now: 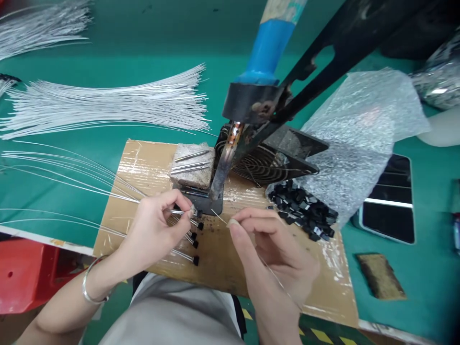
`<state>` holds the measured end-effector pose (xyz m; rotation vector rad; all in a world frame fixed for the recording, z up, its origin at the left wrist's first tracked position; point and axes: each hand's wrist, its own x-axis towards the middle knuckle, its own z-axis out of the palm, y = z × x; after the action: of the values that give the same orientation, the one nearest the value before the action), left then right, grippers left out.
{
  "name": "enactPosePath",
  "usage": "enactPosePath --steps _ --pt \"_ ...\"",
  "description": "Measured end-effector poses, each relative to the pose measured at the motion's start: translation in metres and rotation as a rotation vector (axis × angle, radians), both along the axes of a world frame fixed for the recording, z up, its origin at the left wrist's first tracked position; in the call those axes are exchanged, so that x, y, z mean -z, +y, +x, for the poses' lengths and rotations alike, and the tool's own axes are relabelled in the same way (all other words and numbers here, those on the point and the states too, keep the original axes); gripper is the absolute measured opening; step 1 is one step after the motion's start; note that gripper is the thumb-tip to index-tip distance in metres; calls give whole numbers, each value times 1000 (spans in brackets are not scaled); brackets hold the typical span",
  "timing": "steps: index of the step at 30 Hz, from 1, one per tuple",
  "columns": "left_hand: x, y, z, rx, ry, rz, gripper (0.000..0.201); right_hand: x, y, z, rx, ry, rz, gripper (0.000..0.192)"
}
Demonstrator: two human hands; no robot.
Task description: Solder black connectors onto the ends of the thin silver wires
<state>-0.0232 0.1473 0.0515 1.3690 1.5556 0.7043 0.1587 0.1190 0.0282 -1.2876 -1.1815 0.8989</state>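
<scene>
My left hand [158, 223] was pinched shut on a thin white wire with a bare metal tip [178, 211], pressing that tip against the dark metal plate [206, 205] under the scorched, blackened tip of the blue-handled soldering iron [223, 167]. My right hand [276, 249] was closed narrowly around a fine silvery strand of solder [220, 217], its end aimed at the same spot just beside the iron.

Below my left fingers lay a few finished-looking wires with small black plastic caps [194, 243] on their ends, fanned over the tape-covered brown cardboard board [151, 167]. I judged the work to be in its early part: only that handful looked capped, while a loose heap of small black plastic pieces [304, 208] sat near my right hand, spilling from a crinkled sheet of translucent bubble wrap [359, 124].

Further out, a rough grey block [192, 165] carried a few metal pins, touching a black wire-grilled fan [266, 163]. Large bundles of straight white wires [108, 103] were spread over the smooth green tabletop [143, 62], seemingly untouched. A glossy black phone [390, 206] lay well apart on the right.
</scene>
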Motion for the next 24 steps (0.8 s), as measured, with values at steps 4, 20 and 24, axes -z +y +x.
enactPosePath --steps 4,20,24 --pt "2 -4 -2 13 19 8 6 -5 4 -8 20 24 20 16" --pt "2 -2 -3 3 19 31 7 -5 6 -12 40 38 7 17" --pt "2 -2 -3 0 19 35 6 -6 6 -13 48 26 8 16"
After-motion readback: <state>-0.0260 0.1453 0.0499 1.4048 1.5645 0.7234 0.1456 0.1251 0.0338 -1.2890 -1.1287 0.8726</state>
